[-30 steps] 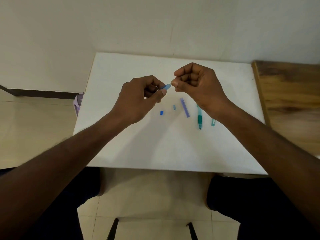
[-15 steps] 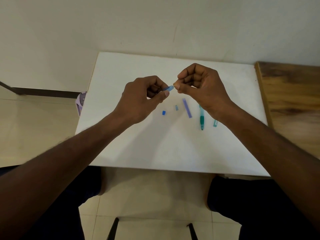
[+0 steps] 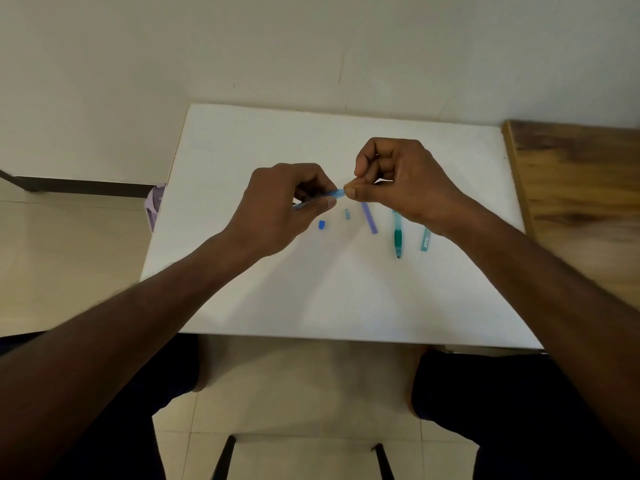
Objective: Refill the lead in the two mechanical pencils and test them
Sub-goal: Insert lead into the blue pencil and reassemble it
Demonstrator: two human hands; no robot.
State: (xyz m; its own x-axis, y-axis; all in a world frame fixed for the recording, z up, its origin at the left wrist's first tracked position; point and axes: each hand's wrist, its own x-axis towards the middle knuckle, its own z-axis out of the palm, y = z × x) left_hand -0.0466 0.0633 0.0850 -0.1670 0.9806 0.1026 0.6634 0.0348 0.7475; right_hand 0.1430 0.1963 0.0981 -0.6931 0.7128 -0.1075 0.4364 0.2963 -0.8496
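My left hand grips a blue mechanical pencil above the white table; only its open rear end pokes out past the thumb. My right hand pinches something tiny at that end with thumb and forefinger; what it pinches is too small to see. On the table lie a small blue cap, a small pale blue piece, a purple lead case, a green mechanical pencil and a teal lead case.
A wooden surface adjoins the table on the right. A pale purple object stands on the floor by the table's left edge. The wall runs right behind the table. My knees and a chair frame are below the near edge.
Both hands stay together at the pencil's end; they have shifted slightly lower over the table. The parts on the table have not moved.
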